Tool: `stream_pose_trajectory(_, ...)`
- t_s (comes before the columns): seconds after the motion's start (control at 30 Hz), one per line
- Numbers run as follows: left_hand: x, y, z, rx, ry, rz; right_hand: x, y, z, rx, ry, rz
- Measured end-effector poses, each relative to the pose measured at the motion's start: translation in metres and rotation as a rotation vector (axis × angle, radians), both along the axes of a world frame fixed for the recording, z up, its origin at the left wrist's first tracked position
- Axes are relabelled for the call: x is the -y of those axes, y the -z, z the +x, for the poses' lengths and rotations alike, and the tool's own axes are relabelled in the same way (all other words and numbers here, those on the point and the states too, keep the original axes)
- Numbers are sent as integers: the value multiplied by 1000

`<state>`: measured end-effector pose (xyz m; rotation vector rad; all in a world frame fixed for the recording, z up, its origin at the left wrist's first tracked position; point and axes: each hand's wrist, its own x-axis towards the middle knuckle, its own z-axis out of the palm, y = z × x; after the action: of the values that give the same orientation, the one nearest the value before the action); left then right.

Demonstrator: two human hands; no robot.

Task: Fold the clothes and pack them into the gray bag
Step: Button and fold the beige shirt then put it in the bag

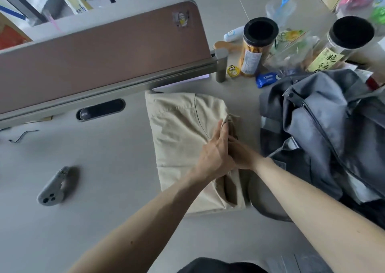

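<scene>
- The left hand (215,154) lay palm down, its fingers straight and together, pointing away from the body.
- The right hand (242,157) sat touching its side; the fingertips were hidden, so its grip could not be told.
- The left forearm (145,220) and right forearm (312,200), both bare, converged toward the wrists.

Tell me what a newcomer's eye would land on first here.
First comes the folded beige garment in the middle of the table, with the left hand and right hand meeting on its right edge. Next is the rumpled gray bag, which lies just to the right of it. Behind them, a black-lidded jar stands among snack packets.
</scene>
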<state>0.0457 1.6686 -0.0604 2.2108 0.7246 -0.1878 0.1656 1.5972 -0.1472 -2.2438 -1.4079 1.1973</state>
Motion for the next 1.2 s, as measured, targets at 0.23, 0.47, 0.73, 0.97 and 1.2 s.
stream_pose_trajectory(0.23,16,56,-5,-34,93,-72,7,-12,33,-391,777,179)
stream_pose_trajectory(0.47,-60,67,-54,272,-146,408,3,-23,-24,354,365,557)
stream_pose_trajectory(0.73,-129,100,-54,-212,-6,521,24,29,-71,450,7,211)
stream_pose_trajectory(0.97,-136,134,-51,-291,-48,459,29,50,-67,561,3,273)
stream_pose_trajectory(1.2,-132,127,-52,-255,-83,428,30,53,-69,620,11,317)
